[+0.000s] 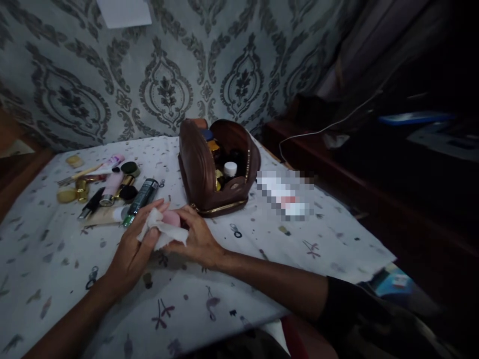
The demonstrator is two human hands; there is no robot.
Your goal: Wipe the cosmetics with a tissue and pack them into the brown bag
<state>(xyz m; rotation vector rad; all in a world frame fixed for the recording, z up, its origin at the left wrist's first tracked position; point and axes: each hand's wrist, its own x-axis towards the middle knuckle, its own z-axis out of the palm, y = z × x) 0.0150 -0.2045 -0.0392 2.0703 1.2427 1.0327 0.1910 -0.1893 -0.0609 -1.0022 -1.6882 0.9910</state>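
Note:
Between my hands, above the patterned cloth, is a small round pink item (171, 218), perhaps a cosmetic container; its kind is not clear. My left hand (139, 238) pinches a white tissue (161, 231) against it. My right hand (198, 239) grips the pink item from the right side, with the tissue's edge hanging over the fingers. Just behind them stands a brown zipped toiletry bag (194, 164), its top open, with a white-capped bottle (230, 170) and other items inside. A dark green bottle (144, 195) lies just beyond my left fingers.
Cosmetics lie in a cluster at left: a pink tube (112, 187), a beige tube (103, 217), a round dark green jar (130, 169) and brushes (86, 172). Right of the bag lies a blurred-out white object (280, 194). A white cable (329, 128) runs behind the table's right edge.

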